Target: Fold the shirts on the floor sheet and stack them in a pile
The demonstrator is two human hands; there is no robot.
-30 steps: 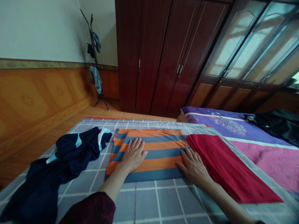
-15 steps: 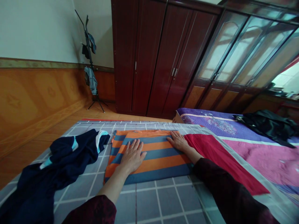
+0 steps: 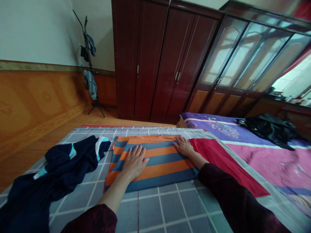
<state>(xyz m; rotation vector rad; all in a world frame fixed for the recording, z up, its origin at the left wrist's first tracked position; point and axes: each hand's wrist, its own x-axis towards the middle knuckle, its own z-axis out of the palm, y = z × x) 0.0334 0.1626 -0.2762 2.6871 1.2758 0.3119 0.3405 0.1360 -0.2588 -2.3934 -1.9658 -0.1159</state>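
Pressing down on a folded orange-and-slate striped garment [image 3: 165, 165], the left hand [image 3: 134, 163] lies near its middle, fingers spread flat and gripping nothing. The right hand [image 3: 184, 146] rests at the garment's upper right edge, its fingers also open and flat. A small orange tag [image 3: 113, 148] sticks out from the garment's left edge, too small to read. The garment lies on a grey checked blanket [image 3: 155, 207]. Just left of it sits a crumpled navy garment [image 3: 65, 161] with pale blue trim; just right, a flat red cloth [image 3: 218, 158]. Farther right of the garment spreads a purple and pink quilt [image 3: 262, 155], bearing a black garment [image 3: 267, 129]. Beyond it stand a dark red wardrobe [image 3: 155, 64] and a black coat rack [image 3: 88, 61] hung with clothes.
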